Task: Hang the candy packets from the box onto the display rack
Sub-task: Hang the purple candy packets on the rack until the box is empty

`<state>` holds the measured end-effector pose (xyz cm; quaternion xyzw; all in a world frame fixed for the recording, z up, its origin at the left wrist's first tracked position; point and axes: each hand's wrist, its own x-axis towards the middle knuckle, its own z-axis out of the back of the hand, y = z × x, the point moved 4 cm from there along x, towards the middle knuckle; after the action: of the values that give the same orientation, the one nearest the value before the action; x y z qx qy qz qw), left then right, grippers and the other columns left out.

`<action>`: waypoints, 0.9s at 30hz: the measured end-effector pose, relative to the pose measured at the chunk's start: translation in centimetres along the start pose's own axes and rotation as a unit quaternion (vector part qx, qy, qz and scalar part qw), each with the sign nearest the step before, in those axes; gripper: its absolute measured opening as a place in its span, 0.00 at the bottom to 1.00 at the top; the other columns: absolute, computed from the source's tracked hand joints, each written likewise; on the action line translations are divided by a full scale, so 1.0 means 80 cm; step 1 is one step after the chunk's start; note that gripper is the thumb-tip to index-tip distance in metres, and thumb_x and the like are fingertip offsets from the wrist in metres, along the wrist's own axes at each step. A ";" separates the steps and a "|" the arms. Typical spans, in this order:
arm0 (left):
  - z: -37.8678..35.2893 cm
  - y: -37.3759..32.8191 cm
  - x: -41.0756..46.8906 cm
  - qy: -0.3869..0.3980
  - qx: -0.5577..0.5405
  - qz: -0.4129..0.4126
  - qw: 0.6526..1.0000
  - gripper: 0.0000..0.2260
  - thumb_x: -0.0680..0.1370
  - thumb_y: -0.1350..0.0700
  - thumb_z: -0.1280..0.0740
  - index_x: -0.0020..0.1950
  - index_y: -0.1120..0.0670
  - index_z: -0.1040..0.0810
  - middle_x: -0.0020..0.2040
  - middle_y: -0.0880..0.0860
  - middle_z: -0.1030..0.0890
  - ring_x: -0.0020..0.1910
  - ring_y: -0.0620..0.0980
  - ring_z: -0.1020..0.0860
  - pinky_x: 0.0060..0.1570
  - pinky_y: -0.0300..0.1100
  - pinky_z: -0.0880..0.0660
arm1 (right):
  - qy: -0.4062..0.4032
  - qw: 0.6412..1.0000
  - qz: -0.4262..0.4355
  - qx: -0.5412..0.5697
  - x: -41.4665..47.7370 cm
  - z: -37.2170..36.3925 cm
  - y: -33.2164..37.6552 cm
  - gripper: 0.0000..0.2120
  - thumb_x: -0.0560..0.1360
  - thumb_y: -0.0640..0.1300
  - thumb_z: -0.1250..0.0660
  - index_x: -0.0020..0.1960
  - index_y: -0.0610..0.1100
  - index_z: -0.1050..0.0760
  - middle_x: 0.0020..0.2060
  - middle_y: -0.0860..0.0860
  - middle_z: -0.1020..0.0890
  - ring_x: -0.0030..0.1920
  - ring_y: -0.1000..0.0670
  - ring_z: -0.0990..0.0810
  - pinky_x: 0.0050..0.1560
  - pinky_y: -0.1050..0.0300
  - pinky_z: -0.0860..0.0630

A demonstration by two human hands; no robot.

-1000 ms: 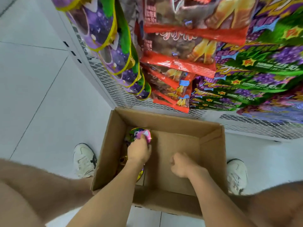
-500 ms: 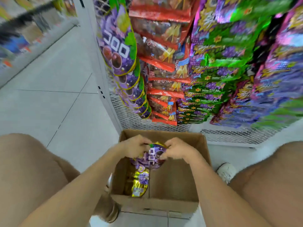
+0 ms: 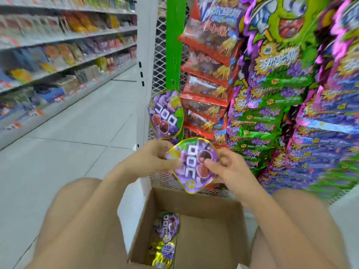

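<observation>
head view: packet (image 3: 192, 166) held up in front of the rack (image 3: 161, 35), above the box (image 3: 194, 199) and just under the hung packets (image 3: 165, 115). turned sideways between both hands. left hand (image 3: 153, 158) pinching the left edge, right hand (image 3: 229, 169) clamped on the right side, thumb across the front. looks light and floppy, glossy foil, probably slippery, so best gripped by the sealed rim. hang hole too blurry to spot. spare packets (image 3: 168, 226) down in the box's left corner.
</observation>
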<state>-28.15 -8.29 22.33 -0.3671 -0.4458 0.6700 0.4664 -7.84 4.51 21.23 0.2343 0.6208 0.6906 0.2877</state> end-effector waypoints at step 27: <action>0.079 -0.179 0.072 -0.327 -0.153 -0.171 0.917 0.15 0.76 0.53 0.41 0.52 0.51 0.15 0.53 0.53 0.13 0.48 0.51 0.18 0.52 0.48 0.21 | -0.321 0.829 0.384 -0.251 0.054 -0.060 0.213 0.14 0.81 0.37 0.33 0.63 0.50 0.22 0.51 0.58 0.16 0.48 0.56 0.20 0.52 0.80 0.38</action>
<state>-31.30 -2.04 37.47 -0.1128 -0.7262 0.5865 0.3405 -16.05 2.93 37.44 0.5823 0.1590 0.7629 0.2315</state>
